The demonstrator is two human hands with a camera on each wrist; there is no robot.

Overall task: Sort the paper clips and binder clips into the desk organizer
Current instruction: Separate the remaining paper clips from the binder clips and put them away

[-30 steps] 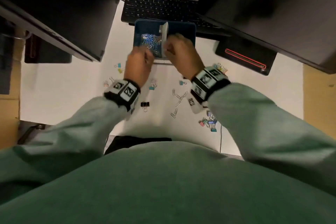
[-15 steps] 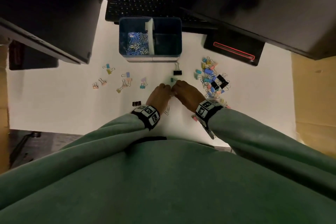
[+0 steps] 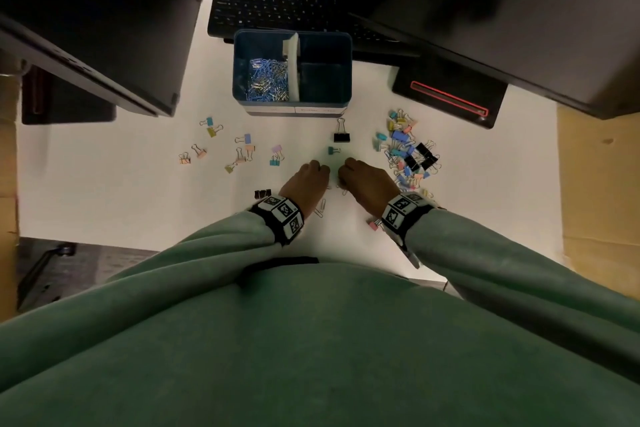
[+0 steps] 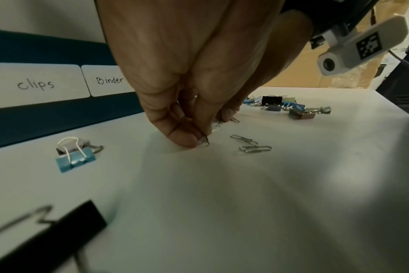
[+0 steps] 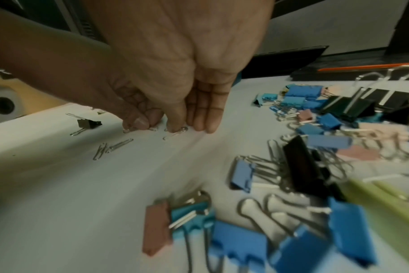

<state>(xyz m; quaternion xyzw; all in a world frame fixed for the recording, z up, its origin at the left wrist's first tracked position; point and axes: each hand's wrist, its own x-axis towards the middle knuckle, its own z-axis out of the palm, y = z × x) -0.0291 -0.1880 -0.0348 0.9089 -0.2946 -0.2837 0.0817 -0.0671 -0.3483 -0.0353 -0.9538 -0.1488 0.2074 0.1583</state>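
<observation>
Silver paper clips (image 4: 254, 148) at hands (image 3: 306, 180) (image 3: 369, 180), near desk (image 3: 104, 201) edge; binder clips (image 3: 408, 152) right.

Left hand (image 3: 306, 180): I see it palm-down, thumb and fingertip pinching a silver wire paper clip (image 4: 204, 143).
Right hand (image 3: 367, 180): just beside the left, fingers nearly straight, tips pressed down.
Forearms: in green sleeves (image 3: 225, 239), angled inward, wrists raised.

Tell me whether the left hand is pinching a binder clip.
No: the left hand pinches a thin silver paper clip lying on the desk.
</observation>
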